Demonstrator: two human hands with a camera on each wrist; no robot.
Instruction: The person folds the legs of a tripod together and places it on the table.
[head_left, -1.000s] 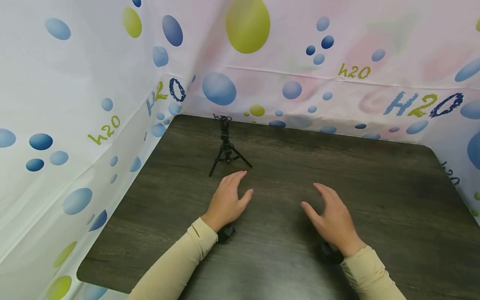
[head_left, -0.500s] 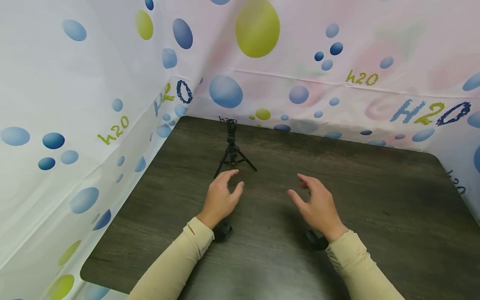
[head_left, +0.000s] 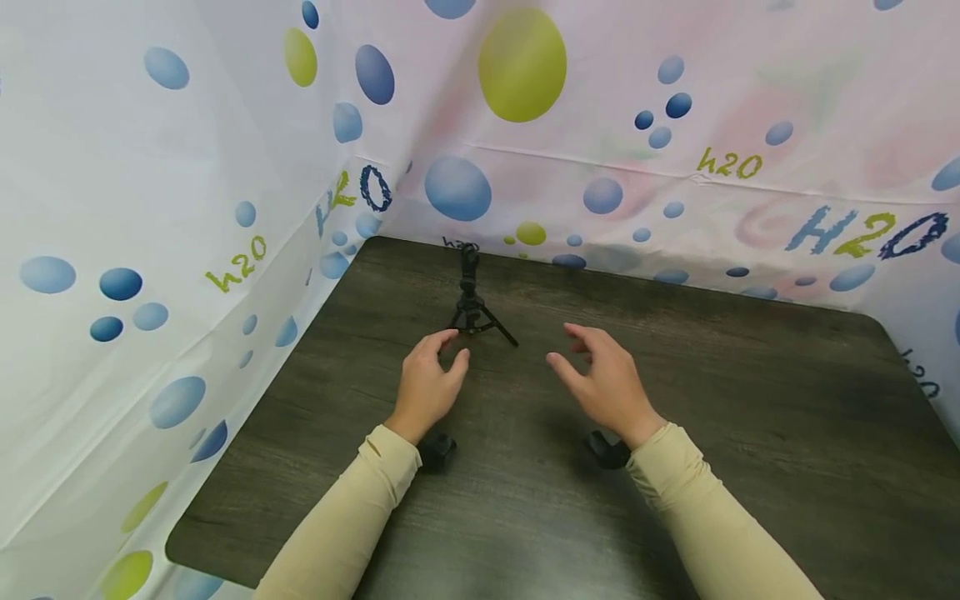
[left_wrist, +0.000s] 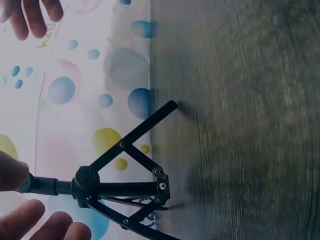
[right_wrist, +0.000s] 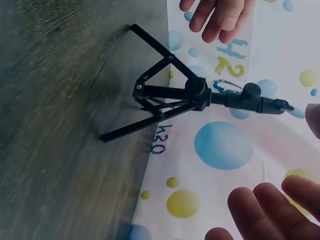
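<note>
A small black tripod (head_left: 469, 292) stands upright with its legs spread near the far left part of the table. My left hand (head_left: 427, 385) is in front of it, fingers relaxed and overlapping one leg in the head view. To the right and nearer, my right hand (head_left: 606, 385) hovers with its thumb and fingers apart, holding nothing. The left wrist view has the tripod (left_wrist: 125, 189) sideways, its upper column partly behind the left thumb. In the right wrist view the whole tripod (right_wrist: 195, 94) shows between both hands, apart from the right fingers (right_wrist: 255, 210).
The dark wood-grain table (head_left: 712, 400) has rounded corners. A white curtain (head_left: 615, 100) printed with blue and green dots and "H2O" lettering hangs along its back and sides. A black wrist device (head_left: 438, 452) sits under each wrist.
My right hand has moved left and forward, toward the tripod. My left hand has shifted slightly left and forward in the head view. The head view has turned a little; the tripod stays standing.
</note>
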